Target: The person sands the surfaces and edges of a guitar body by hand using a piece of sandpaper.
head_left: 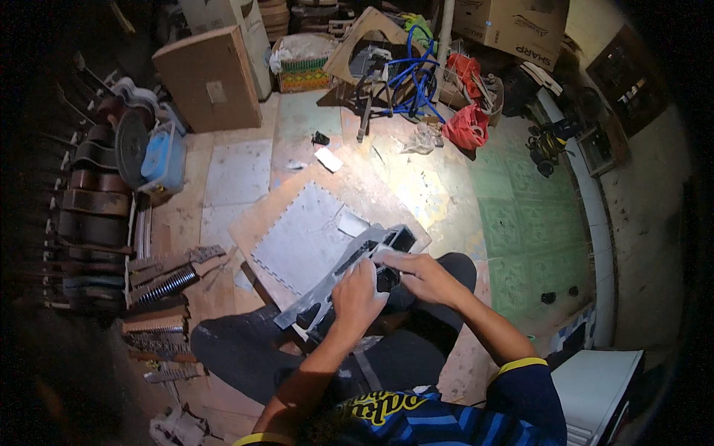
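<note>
A dusty grey-and-black piece with dark cut-out hollows, which looks like a guitar body (332,276), lies tilted across my lap, over the near edge of a low board. My left hand (358,296) is closed on its near side, around the middle. Against its upper right part, my right hand (420,275) presses with curled fingers. Whatever those fingertips pinch, if anything, is hidden. Just beyond the piece, a small folded white sheet (352,224) rests on a grey foam mat (297,241).
The mat covers part of a wooden board (249,223). Leftward are a rack of guitar bodies (97,201), a blue bin (165,157) and several clamp-like tools (175,286). Blue hose (416,78), a red bag (467,128) and a cardboard box (513,30) stand at the back.
</note>
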`<action>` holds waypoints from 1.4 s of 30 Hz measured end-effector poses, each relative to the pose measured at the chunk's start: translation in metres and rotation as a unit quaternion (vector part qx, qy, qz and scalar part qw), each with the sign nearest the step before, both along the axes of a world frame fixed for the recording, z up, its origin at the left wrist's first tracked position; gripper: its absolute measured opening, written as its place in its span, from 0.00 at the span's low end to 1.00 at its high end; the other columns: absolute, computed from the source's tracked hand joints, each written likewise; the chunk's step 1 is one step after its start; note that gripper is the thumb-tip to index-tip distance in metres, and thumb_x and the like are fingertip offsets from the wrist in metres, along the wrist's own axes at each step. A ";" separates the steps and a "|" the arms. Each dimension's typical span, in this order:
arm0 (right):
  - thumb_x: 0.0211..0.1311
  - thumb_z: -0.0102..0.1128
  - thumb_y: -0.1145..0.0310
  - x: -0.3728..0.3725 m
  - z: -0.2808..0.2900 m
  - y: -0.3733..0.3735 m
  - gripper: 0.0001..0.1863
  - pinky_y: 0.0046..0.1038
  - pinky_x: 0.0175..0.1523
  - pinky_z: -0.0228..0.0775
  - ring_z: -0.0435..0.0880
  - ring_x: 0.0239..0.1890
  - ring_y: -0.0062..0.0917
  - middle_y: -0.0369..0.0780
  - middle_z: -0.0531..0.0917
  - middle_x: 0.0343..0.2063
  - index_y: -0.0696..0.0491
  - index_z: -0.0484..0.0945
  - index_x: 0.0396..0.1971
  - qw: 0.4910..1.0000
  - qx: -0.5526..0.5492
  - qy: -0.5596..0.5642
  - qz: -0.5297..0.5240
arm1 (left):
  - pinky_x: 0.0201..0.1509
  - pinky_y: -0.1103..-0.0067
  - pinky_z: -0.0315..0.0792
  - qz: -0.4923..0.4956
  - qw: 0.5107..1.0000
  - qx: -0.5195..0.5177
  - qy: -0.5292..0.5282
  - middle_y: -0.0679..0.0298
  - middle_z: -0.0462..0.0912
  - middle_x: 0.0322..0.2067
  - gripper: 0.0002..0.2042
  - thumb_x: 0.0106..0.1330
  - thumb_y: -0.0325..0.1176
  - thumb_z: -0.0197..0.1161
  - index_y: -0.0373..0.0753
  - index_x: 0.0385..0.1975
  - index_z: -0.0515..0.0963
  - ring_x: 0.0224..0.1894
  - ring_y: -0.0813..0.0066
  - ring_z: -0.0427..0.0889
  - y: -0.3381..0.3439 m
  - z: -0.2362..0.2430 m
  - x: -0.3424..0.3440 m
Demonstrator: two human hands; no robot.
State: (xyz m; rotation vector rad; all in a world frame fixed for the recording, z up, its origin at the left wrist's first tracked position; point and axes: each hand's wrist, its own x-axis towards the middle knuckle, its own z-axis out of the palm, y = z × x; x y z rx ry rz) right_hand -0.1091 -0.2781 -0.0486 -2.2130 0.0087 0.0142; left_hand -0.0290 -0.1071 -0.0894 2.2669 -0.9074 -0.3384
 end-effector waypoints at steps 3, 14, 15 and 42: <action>0.48 0.50 0.83 -0.002 0.007 -0.023 0.34 0.39 0.65 0.72 0.80 0.57 0.46 0.50 0.80 0.57 0.51 0.77 0.60 0.994 -0.073 0.076 -0.038 | 0.42 0.57 0.75 -0.036 0.999 -0.011 -0.002 0.53 0.80 0.34 0.20 0.48 0.30 0.71 0.38 0.37 0.68 0.42 0.48 0.81 0.002 -0.005 -0.013; 0.50 0.49 0.83 -0.020 -0.005 -0.029 0.37 0.34 0.65 0.72 0.81 0.57 0.47 0.51 0.79 0.57 0.45 0.75 0.64 0.974 -0.172 0.114 -0.089 | 0.40 0.58 0.78 -0.051 0.999 -0.005 0.002 0.52 0.80 0.33 0.23 0.46 0.32 0.73 0.39 0.39 0.67 0.40 0.47 0.82 0.011 -0.003 -0.009; 0.50 0.49 0.83 -0.023 -0.005 -0.019 0.37 0.34 0.65 0.71 0.81 0.58 0.45 0.51 0.79 0.58 0.47 0.74 0.64 0.986 -0.128 0.080 -0.074 | 0.39 0.57 0.78 -0.054 0.999 0.002 0.008 0.52 0.81 0.33 0.24 0.46 0.32 0.73 0.39 0.40 0.67 0.40 0.47 0.82 0.010 -0.001 -0.005; 0.56 0.49 0.82 0.000 -0.046 0.038 0.36 0.38 0.60 0.76 0.81 0.58 0.43 0.46 0.73 0.66 0.46 0.71 0.67 0.981 -0.022 -0.101 -0.167 | 0.38 0.61 0.78 -0.047 0.997 -0.053 0.007 0.52 0.86 0.31 0.25 0.47 0.41 0.76 0.44 0.47 0.80 0.36 0.48 0.86 0.004 0.013 0.054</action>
